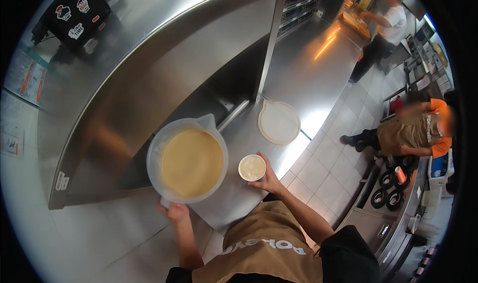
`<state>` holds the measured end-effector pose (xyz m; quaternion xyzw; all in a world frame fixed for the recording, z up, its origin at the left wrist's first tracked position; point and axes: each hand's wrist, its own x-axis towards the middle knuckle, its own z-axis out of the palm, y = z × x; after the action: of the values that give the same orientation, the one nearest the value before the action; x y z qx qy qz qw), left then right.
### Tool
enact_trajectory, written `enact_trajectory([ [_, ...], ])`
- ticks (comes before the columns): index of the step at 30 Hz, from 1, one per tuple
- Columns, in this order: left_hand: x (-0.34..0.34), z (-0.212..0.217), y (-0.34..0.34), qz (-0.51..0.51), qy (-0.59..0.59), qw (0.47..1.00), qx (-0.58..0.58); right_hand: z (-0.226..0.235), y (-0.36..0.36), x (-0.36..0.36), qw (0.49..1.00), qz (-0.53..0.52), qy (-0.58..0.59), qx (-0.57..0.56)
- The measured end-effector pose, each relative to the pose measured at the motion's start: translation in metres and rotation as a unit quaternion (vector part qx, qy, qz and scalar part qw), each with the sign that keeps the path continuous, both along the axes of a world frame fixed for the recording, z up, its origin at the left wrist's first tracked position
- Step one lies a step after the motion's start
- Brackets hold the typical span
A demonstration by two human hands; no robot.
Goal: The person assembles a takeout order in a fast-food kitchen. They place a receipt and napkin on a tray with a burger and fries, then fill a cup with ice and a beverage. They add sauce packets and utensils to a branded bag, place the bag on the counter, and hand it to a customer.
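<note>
A large translucent measuring jug [153, 156] holds a pale tan liquid, and its spout points away from me. My left hand [177, 211] is closed round the jug's handle at the near side. To the right of it, my right hand [270, 177] grips a small white cup [252, 168] with a pale, foamy-looking filling. Cup and jug are apart. Beyond the cup, a round translucent lid [279, 123] with a pointed lip lies on the steel counter [231, 193].
A raised steel shelf [164, 49] curves along the left, with a dark stickered device [74, 14] on top. One person [391, 24] works at the far right counter. Another person [413, 128], in an orange top and apron, is at the right, near black round holders [386, 180].
</note>
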<state>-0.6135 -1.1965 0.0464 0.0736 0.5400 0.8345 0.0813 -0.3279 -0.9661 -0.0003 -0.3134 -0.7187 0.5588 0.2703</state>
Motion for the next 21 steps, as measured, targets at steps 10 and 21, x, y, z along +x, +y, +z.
enact_trajectory([
  [10,0.054,0.015,-0.055,-0.097,-0.016,0.995,-0.024,0.026,0.028,-0.019,0.996,-0.057,0.023,0.063],
  [21,0.075,0.047,-0.058,-0.184,0.014,0.983,-0.011,0.067,0.056,0.0,0.988,-0.031,-0.005,0.15],
])
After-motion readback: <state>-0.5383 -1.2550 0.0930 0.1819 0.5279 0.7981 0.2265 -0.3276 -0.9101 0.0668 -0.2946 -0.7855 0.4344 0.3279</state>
